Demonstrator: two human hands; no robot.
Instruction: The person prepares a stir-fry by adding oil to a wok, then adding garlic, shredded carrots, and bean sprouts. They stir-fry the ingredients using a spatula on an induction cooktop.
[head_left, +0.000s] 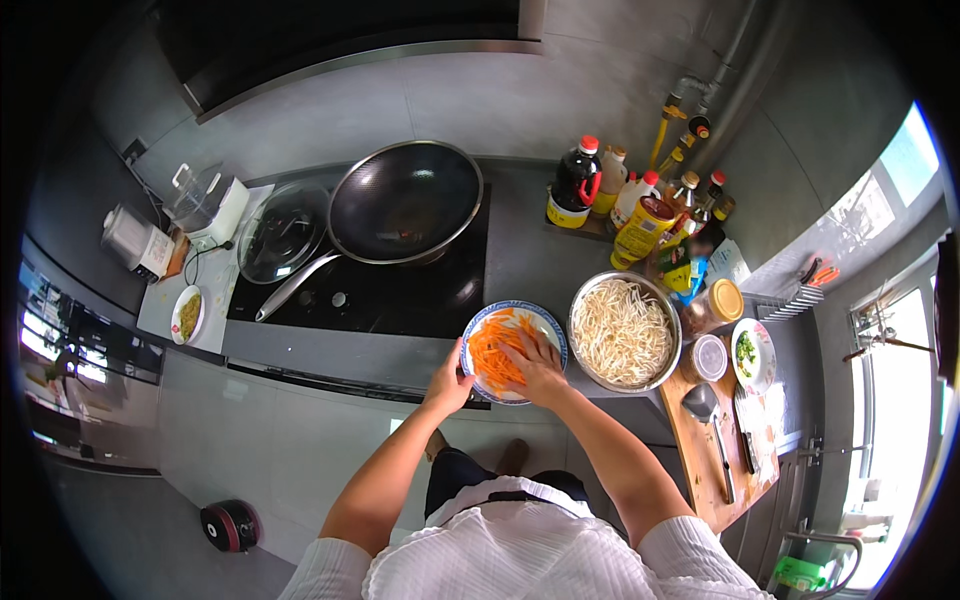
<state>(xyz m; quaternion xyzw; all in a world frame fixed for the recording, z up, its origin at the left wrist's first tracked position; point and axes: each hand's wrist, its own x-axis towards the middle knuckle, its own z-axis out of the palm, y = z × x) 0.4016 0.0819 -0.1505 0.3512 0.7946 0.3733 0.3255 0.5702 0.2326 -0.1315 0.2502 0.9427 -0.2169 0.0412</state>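
Observation:
Near the counter's front edge stands a blue-rimmed plate (514, 307) heaped with shredded carrot (491, 360). My left hand (448, 384) grips the plate's left rim, thumb over the edge. Fingers spread, my right hand (536, 367) rests on the right part of the carrot; whether it pinches any shreds cannot be seen. Just right of the plate is a steel bowl (574, 341) full of bean sprouts (622, 330). Behind and to the left, an empty black wok (405, 202) with a steel handle sits on the cooktop (382, 300), beside a glass lid (285, 232).
Sauce bottles (581, 180) crowd the back right. A wooden cutting board (720, 480) on the right bears a ladle (701, 403), a knife (744, 427) and jars; a plate of chopped greens (761, 360) lies beside it. A small dish (186, 315) and kitchen appliances stand far left.

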